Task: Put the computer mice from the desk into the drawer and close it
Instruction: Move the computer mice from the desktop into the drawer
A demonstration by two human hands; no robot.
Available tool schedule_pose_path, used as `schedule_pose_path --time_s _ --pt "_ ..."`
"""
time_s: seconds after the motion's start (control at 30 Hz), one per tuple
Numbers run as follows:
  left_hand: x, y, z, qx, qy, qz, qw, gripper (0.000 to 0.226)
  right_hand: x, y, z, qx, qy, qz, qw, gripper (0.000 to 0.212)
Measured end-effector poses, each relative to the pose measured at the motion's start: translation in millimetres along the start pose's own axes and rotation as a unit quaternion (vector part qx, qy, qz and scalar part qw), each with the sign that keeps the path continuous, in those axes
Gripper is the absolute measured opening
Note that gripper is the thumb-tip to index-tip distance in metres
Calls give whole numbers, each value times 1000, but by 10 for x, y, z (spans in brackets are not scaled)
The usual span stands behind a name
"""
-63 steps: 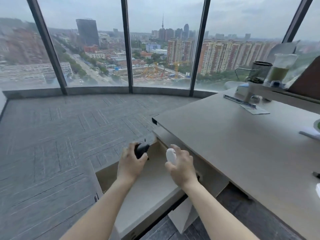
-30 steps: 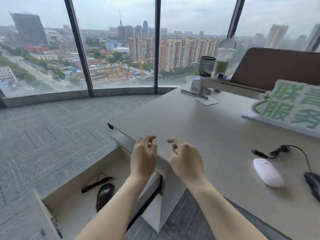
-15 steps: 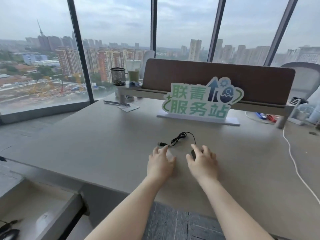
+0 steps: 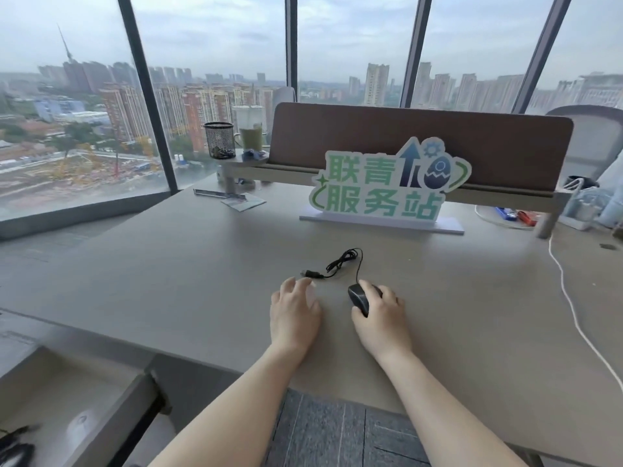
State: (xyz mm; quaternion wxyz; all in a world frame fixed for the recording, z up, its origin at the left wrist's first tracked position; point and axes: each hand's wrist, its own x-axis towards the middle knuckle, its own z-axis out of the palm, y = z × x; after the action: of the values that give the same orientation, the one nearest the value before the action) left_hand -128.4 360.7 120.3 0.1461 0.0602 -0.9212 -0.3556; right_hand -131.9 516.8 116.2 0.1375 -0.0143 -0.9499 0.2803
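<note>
On the grey desk point(image 4: 168, 281) my right hand point(image 4: 379, 315) is closed around a black wired mouse point(image 4: 358, 298), whose cable point(image 4: 340, 264) lies coiled just beyond it. My left hand point(image 4: 295, 311) covers a white mouse point(image 4: 312, 296); only a sliver of it shows under my fingers. At the lower left the drawer point(image 4: 111, 423) stands open, holding a white mouse point(image 4: 79, 429) and a black mouse point(image 4: 15, 455) at the frame's corner.
A green-lettered sign point(image 4: 384, 193) stands behind the mice before a brown divider point(image 4: 421, 139). A mesh pen cup point(image 4: 219, 139) and a green drink point(image 4: 251, 136) sit on a shelf at the back left. A white cable point(image 4: 573, 308) runs along the right.
My hands left the drawer, where they set down a black and a white mouse, and came to the desk. Since half a second ago they have settled onto the two mice there.
</note>
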Motion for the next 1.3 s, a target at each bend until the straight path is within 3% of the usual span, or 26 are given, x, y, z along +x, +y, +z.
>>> schedule_pose_path --time_s 0.27,0.47,0.67,0.83,0.97,1.1,1.3 --pt "-174 -646 -1296 -72 172 -10 982 41 -406 -1369 104 148 28 -144 978 48" --pt "-628 -1723 -2498 -22 281 -99 954 43 -1000 -2735 495 279 -25 -254 926 47" --pt "-1151 -2589 -3165 37 322 -203 924 39 -1428 -3578 914 351 -88 -300 883 47" --pt "-1445 -3113 -3370 75 306 -292 903 43 -1632 -3926 1371 354 -151 -285 878 49" --pt "-1596 -3500 -3268 82 230 -367 898 51 -1774 -3963 1849 316 -204 -265 888 49" --pt "-1681 -3802 -2998 120 130 -443 879 60 -1981 -3804 2403 214 -309 -249 893 52" --pt "-1699 -4027 -2639 150 21 -514 844 52 -2286 -3554 3023 37 -422 -215 880 53"
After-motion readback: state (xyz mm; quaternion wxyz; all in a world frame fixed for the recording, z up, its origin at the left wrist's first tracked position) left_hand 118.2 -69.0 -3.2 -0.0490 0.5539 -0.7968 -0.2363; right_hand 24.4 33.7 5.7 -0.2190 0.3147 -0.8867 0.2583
